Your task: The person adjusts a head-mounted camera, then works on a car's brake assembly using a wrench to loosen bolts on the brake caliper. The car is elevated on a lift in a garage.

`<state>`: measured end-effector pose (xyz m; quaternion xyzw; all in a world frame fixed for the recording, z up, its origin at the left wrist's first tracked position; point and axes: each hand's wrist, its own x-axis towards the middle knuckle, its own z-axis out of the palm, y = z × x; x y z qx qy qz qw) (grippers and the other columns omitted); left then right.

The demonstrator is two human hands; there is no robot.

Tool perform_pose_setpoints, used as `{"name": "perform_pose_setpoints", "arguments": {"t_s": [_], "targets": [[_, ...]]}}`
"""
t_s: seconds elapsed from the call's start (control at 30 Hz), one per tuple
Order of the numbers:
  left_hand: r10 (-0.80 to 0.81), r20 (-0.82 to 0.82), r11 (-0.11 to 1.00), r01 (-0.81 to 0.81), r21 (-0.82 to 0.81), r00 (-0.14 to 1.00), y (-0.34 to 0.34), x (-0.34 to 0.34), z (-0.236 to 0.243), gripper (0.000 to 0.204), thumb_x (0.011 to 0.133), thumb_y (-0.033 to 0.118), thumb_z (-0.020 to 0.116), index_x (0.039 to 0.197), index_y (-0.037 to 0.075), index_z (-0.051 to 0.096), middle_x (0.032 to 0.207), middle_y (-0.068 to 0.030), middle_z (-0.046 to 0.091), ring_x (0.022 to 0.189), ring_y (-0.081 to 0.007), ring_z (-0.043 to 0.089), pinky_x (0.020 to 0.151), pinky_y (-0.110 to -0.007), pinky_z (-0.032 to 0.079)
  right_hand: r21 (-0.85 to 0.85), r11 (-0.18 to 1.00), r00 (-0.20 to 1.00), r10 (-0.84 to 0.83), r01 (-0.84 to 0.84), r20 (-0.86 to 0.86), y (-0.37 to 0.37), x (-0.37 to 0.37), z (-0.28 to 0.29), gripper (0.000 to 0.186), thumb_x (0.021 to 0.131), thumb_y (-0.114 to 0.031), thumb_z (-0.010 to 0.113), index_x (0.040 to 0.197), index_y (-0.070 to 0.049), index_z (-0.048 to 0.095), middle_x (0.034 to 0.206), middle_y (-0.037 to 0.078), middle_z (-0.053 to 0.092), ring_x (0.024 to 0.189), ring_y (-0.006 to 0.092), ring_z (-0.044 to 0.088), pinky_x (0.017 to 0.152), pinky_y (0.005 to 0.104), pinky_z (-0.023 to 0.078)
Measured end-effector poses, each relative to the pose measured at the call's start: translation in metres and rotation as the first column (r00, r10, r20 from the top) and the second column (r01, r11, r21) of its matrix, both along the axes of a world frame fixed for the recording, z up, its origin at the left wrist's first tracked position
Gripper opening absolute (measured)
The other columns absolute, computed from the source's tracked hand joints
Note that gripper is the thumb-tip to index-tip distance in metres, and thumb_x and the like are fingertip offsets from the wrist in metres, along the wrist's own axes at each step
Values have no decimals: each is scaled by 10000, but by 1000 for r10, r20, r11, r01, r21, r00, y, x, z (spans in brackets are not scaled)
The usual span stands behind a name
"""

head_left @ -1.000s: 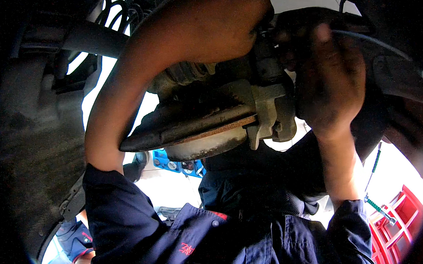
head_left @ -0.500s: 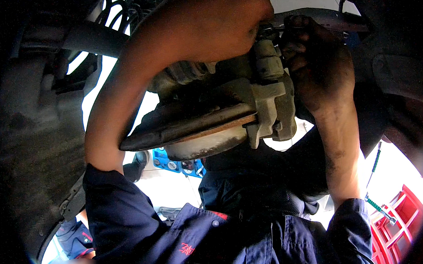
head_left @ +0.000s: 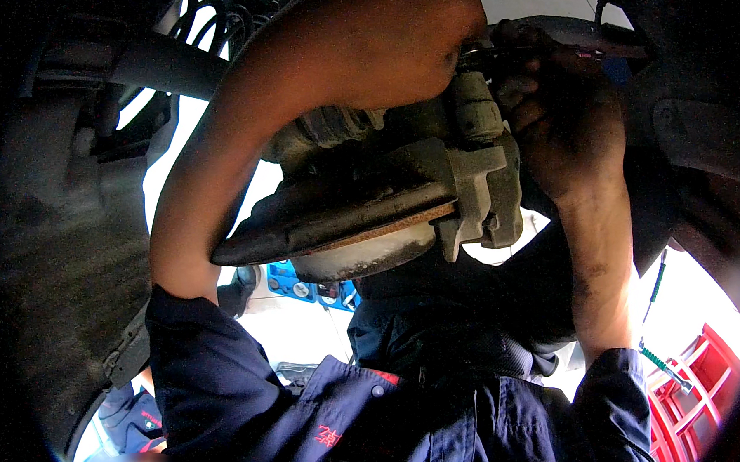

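A brake disc and its caliper hang in front of me, with a cylindrical fitting above the caliper. My left arm arches over the disc, and my left hand is bent behind the top of that fitting, its fingers hidden. On the fitting's other side, my right hand, dark with grime and shadow, has its fingers curled closed near the top. A slim shiny metal tool shows along the upper side of this hand. Its working end is too dark to make out.
A coil spring and a suspension arm sit at the upper left. Dark wheel-arch panels curve along both sides. Below are a blue tool tray, a red rack and a green-wrapped rod. Another person's sleeve shows lower left.
The caliper and fitting have shifted slightly to the right, and both my hands have moved a little the same way. My grip looks the same.
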<state>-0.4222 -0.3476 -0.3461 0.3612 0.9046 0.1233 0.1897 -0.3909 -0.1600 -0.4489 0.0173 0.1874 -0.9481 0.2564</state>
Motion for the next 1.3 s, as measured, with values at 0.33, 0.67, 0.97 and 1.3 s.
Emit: {"name": "perform_pose_setpoints", "arguments": {"t_s": [0.33,0.67,0.97,1.3], "targets": [[39,62,999,-38,-5,997,2,-11,-14,176,786,27,560,902,-69,649,862,-230,662,783,-314,666,734,-399,543,780,294,770,180,552,-612,5,3,8,249,908,32,507,1152,23,559,920,68,613,811,140,565,669,256,467],[104,25,990,-101,-95,994,4,5,6,181,779,20,568,904,-85,647,811,-221,669,738,-310,672,705,-389,553,358,544,424,3,759,-906,-10,9,14,298,1014,-213,434,1020,54,566,951,198,657,707,192,596,622,281,453],[10,-111,996,0,89,994,-7,-8,-28,206,760,-7,540,913,-78,658,852,-232,673,774,-327,675,754,-417,547,483,-83,467,440,872,-767,11,2,-1,217,960,-102,467,1118,17,556,1069,112,636,908,217,618,756,265,503],[67,-45,997,-69,-27,997,-1,-5,-13,178,764,9,556,891,-62,658,857,-225,673,789,-318,673,759,-406,547,311,50,273,357,949,-893,5,-5,-17,245,1008,-183,391,1071,10,530,961,130,619,707,154,548,656,239,479]]}}
